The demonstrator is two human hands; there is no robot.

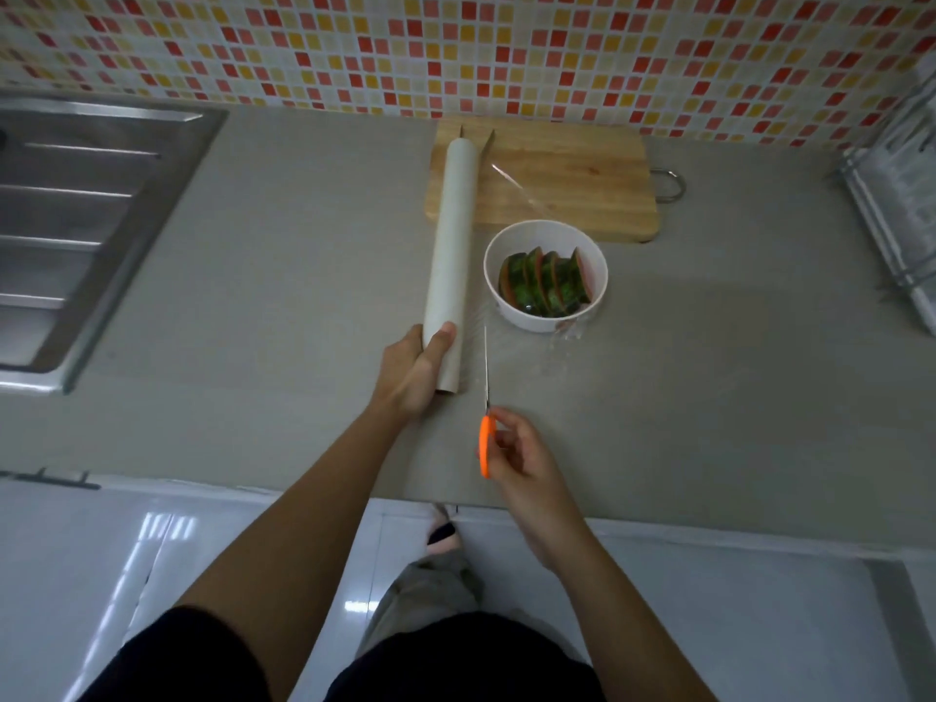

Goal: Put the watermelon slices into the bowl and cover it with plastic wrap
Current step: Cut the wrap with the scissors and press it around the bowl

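A white bowl (546, 316) stands on the grey counter and holds several watermelon slices (545, 283), rinds up. A sheet of clear plastic wrap (516, 182) stretches from the long roll (452, 240) over the bowl, its edge crumpled at the bowl's near right. My left hand (413, 369) grips the near end of the roll, which lies to the left of the bowl. My right hand (521, 456) holds orange-handled scissors (486, 397), blades pointing away along the roll's right side.
A wooden cutting board (572, 179) lies behind the bowl, under the roll's far end. A steel sink (76, 220) is at the left. A metal rack (896, 220) stands at the right edge. A tiled wall runs along the back.
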